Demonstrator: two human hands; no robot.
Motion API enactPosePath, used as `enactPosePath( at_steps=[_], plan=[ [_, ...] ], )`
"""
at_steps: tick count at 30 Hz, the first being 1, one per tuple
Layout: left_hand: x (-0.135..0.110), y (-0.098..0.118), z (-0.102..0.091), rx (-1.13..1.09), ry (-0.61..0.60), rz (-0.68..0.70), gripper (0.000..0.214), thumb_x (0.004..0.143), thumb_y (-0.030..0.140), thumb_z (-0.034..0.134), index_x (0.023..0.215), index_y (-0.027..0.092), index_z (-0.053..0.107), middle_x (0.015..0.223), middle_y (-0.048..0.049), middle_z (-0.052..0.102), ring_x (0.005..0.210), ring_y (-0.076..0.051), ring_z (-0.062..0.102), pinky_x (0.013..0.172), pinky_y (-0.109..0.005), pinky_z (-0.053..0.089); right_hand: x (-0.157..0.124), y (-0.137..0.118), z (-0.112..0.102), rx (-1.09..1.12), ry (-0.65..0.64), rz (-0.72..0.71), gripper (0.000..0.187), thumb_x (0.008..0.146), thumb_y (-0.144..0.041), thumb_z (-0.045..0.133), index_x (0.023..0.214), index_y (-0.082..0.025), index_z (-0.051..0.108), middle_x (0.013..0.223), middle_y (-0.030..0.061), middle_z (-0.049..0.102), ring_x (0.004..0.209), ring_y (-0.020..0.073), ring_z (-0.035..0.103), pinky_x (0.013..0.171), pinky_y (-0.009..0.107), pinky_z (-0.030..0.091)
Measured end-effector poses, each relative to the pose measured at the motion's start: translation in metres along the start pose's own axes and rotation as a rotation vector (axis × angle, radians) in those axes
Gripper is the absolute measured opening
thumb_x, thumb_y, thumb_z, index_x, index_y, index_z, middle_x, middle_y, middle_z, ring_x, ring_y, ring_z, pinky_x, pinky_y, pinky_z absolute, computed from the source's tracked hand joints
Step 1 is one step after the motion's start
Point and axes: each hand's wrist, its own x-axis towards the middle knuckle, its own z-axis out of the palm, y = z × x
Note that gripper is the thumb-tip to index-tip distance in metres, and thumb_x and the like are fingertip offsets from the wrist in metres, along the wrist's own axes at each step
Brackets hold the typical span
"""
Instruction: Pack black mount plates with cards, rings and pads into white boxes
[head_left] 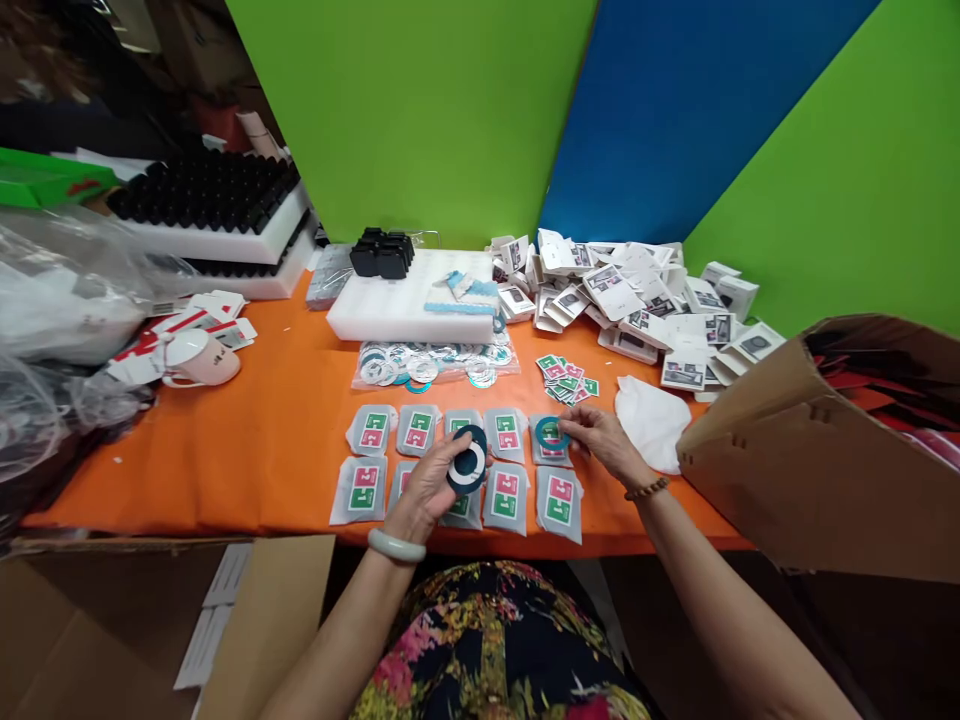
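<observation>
Pinching teal ring [539, 434]: right hand [604, 440], centre-right | Left hand [429, 487]: grasping ring stack [470, 485], centre | Possible fault: ring askew on pouch [537, 457]; cause: uneven release

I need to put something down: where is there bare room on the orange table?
Bare orange tabletop shows between the mug and the grey pouches. Crowded: back right, under heaped white boxes, and front centre, among the pouches.
</observation>
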Motion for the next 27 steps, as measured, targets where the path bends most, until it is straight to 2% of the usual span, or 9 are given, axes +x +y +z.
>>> enactPosePath(
  at_steps=[3, 6, 9, 11, 13, 17, 19, 23, 27],
  plan=[
    [-0.002, -0.01, 0.003, 0.021, 0.01, -0.019, 0.016, 0.073, 0.013, 0.069, 0.085, 0.011, 0.058, 0.065, -0.0073, 0.068, 0.054, -0.02, 0.067, 0.047, -0.025, 0.054, 0.0, 0.013, 0.005, -0.081, 0.029, -0.03, 0.03, 0.066, -0.046, 0.066, 0.069, -0.019, 0.053, 0.052, -0.0043, 0.052, 0.041, 0.0102, 0.044, 0.041, 0.024, 0.033],
    [-0.008, -0.014, 0.007, 0.052, 0.009, -0.036, 0.014, 0.075, 0.014, 0.067, 0.086, 0.01, 0.059, 0.068, -0.0096, 0.069, 0.058, -0.021, 0.069, 0.05, -0.026, 0.055, 0.0, 0.02, 0.007, -0.254, 0.13, -0.112, 0.022, 0.069, -0.041, 0.059, 0.068, -0.019, 0.054, 0.059, -0.0009, 0.055, 0.05, 0.0138, 0.049, 0.051, 0.028, 0.04],
    [-0.014, -0.018, 0.012, 0.068, -0.009, -0.032, 0.014, 0.075, 0.016, 0.067, 0.086, 0.009, 0.06, 0.072, -0.0116, 0.071, 0.063, -0.021, 0.069, 0.057, -0.027, 0.056, -0.005, 0.017, 0.008, -0.42, 0.264, -0.232, 0.017, 0.072, -0.035, 0.055, 0.072, -0.019, 0.058, 0.069, 0.0031, 0.057, 0.063, 0.0177, 0.052, 0.063, 0.033, 0.042],
    [-0.016, -0.021, 0.014, 0.097, -0.046, -0.031, 0.019, 0.072, 0.017, 0.071, 0.086, 0.01, 0.061, 0.072, -0.0109, 0.071, 0.062, -0.02, 0.069, 0.056, -0.027, 0.056, -0.013, 0.01, 0.011, -0.446, 0.323, -0.279, 0.017, 0.074, -0.035, 0.055, 0.076, -0.019, 0.06, 0.074, 0.0043, 0.057, 0.065, 0.0179, 0.052, 0.066, 0.033, 0.042],
    [-0.017, -0.024, 0.014, 0.14, -0.084, -0.024, 0.025, 0.066, 0.02, 0.077, 0.084, 0.011, 0.061, 0.069, -0.0084, 0.07, 0.058, -0.018, 0.067, 0.053, -0.025, 0.054, -0.023, -0.001, 0.017, -0.357, 0.268, -0.261, 0.021, 0.077, -0.04, 0.056, 0.076, -0.019, 0.06, 0.073, 0.0035, 0.058, 0.061, 0.016, 0.05, 0.062, 0.031, 0.041],
    [-0.014, -0.029, 0.014, 0.24, -0.075, 0.023, 0.036, 0.057, 0.029, 0.084, 0.079, 0.013, 0.06, 0.061, -0.0029, 0.066, 0.049, -0.015, 0.063, 0.047, -0.023, 0.051, -0.045, -0.022, 0.04, -0.004, -0.08, -0.113, 0.031, 0.077, -0.05, 0.061, 0.071, -0.02, 0.057, 0.059, -0.0032, 0.05, 0.047, 0.0094, 0.039, 0.047, 0.025, 0.033],
    [-0.014, -0.031, 0.014, 0.282, -0.056, 0.037, 0.04, 0.054, 0.031, 0.085, 0.079, 0.013, 0.061, 0.059, -0.0017, 0.065, 0.046, -0.015, 0.062, 0.046, -0.024, 0.05, -0.053, -0.026, 0.052, 0.134, -0.195, -0.055, 0.033, 0.072, -0.05, 0.067, 0.072, -0.02, 0.056, 0.059, -0.0051, 0.048, 0.045, 0.0067, 0.035, 0.043, 0.022, 0.029],
    [-0.015, -0.032, 0.01, 0.328, -0.061, 0.046, 0.045, 0.05, 0.036, 0.087, 0.079, 0.013, 0.062, 0.061, -0.0027, 0.066, 0.049, -0.017, 0.063, 0.048, -0.027, 0.052, -0.056, -0.023, 0.068, 0.253, -0.297, 0.036, 0.036, 0.065, -0.049, 0.074, 0.069, -0.019, 0.055, 0.057, -0.0058, 0.047, 0.044, 0.005, 0.033, 0.04, 0.02, 0.024],
    [-0.018, -0.031, 0.003, 0.352, -0.111, 0.052, 0.045, 0.057, 0.043, 0.082, 0.086, 0.012, 0.066, 0.066, -0.0054, 0.069, 0.054, -0.018, 0.065, 0.051, -0.026, 0.052, -0.052, -0.017, 0.073, 0.289, -0.301, 0.113, 0.038, 0.061, -0.05, 0.075, 0.066, -0.019, 0.054, 0.053, -0.0052, 0.05, 0.043, 0.006, 0.036, 0.039, 0.02, 0.024]
  ],
)
